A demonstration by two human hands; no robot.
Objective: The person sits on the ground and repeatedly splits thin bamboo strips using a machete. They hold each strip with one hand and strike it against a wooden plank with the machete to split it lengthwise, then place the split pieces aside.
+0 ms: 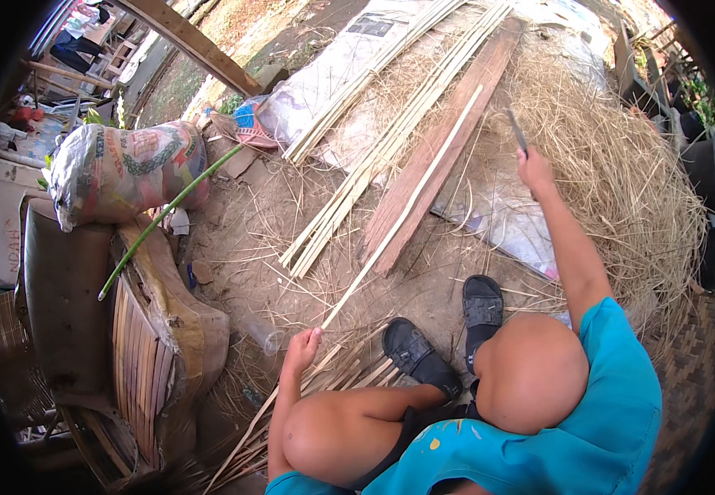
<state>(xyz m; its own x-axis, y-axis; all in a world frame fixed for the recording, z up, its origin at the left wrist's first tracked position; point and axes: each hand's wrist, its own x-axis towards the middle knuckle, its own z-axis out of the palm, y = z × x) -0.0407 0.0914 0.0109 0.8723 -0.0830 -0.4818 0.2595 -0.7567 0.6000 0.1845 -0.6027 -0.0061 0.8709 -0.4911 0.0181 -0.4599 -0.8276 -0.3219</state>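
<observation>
My left hand (301, 348) is closed on a long pale bamboo strip (411, 204), low in the view beside my left knee. From there the strip runs up and away along a reddish-brown wooden plank (448, 169), lying along its face. Out to the right, my right hand (535, 171) grips a knife (518, 130) with its dark blade pointing up and away. The knife is held apart from the strip, over the edge of a heap of thin shavings (613, 157).
Bundles of split strips (390, 157) lie left of the plank. More strips (345, 375) lie by my left foot. A stuffed sack (131, 169), a green bamboo pole (172, 206) and a worn wooden seat (172, 330) stand at left. A plastic sheet (506, 227) lies beneath the shavings.
</observation>
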